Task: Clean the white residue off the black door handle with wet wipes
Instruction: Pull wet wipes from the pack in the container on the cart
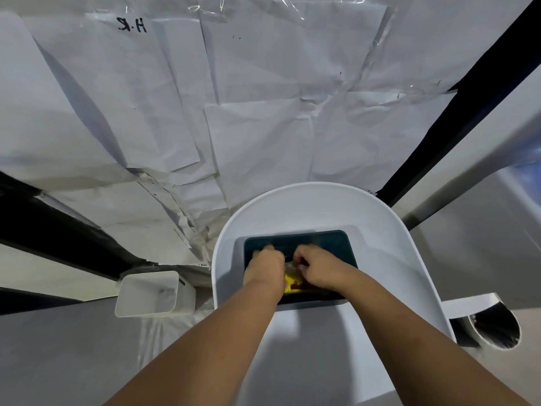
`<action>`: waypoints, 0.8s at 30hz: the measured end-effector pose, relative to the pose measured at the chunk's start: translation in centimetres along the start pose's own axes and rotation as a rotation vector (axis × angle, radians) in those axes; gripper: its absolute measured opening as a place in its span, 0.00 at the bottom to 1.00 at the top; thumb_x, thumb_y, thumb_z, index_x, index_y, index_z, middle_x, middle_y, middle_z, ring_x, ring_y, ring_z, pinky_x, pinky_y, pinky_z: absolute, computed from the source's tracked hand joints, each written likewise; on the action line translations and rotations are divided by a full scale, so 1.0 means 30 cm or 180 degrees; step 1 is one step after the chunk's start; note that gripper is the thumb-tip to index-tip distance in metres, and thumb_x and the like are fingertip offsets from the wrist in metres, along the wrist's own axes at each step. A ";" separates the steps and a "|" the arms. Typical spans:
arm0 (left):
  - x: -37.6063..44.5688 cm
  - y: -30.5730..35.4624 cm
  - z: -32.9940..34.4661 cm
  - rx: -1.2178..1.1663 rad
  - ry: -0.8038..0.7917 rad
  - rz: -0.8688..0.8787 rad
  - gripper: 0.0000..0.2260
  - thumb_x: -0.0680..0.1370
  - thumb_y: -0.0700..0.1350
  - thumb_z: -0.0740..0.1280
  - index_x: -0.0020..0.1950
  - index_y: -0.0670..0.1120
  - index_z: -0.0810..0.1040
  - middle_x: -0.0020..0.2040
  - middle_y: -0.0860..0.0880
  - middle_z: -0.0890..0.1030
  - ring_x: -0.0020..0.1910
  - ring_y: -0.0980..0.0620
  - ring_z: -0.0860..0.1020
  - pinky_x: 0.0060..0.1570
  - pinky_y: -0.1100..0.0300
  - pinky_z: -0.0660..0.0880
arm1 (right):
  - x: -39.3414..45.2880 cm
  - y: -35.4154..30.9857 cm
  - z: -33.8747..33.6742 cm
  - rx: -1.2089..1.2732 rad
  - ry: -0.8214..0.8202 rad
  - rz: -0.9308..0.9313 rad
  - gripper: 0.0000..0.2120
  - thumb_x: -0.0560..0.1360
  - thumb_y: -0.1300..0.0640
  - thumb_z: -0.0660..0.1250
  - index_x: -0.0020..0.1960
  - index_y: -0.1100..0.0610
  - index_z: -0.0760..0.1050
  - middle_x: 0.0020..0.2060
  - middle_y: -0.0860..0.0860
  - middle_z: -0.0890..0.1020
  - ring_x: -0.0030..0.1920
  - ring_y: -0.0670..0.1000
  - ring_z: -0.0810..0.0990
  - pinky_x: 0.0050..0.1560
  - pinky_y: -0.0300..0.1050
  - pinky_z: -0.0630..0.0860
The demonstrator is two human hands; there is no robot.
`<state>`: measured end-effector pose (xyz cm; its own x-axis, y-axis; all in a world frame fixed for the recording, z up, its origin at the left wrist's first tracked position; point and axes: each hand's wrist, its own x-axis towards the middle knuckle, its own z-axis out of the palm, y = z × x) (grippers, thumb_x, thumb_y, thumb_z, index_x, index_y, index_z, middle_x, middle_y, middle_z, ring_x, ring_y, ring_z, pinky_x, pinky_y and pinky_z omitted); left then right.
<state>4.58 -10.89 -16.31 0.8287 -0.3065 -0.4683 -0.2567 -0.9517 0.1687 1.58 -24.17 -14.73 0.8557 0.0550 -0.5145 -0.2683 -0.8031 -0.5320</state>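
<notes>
A yellow pack of wet wipes (292, 284) lies in a dark teal tray (322, 241) on a white curved seat (292, 206). My left hand (265, 266) presses down on the pack's left side and holds it. My right hand (314, 268) has its fingers pinched at the pack's top, where a pale bit of flap or wipe (288, 264) shows between the hands; I cannot tell which it is. Both hands cover most of the pack. The black door handle is not in view.
A surface covered with taped white paper sheets (263, 112) fills the view ahead, crossed by black bars at left (52, 230) and right (456, 112). A white open bin (149, 294) stands at lower left. A white tube with a dark inside (494, 326) sits at lower right.
</notes>
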 end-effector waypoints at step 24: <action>-0.019 -0.006 -0.025 -0.0169 -0.0179 -0.0045 0.14 0.73 0.45 0.74 0.57 0.43 0.79 0.55 0.45 0.77 0.50 0.45 0.78 0.49 0.55 0.77 | -0.055 -0.034 -0.049 0.1492 0.0285 0.0710 0.07 0.80 0.54 0.54 0.48 0.50 0.69 0.50 0.61 0.79 0.50 0.59 0.80 0.56 0.59 0.77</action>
<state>4.52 -10.54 -15.42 0.8023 -0.2952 -0.5188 -0.2173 -0.9540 0.2067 1.11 -24.32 -12.35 0.7842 -0.1543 -0.6010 -0.5998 -0.4367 -0.6705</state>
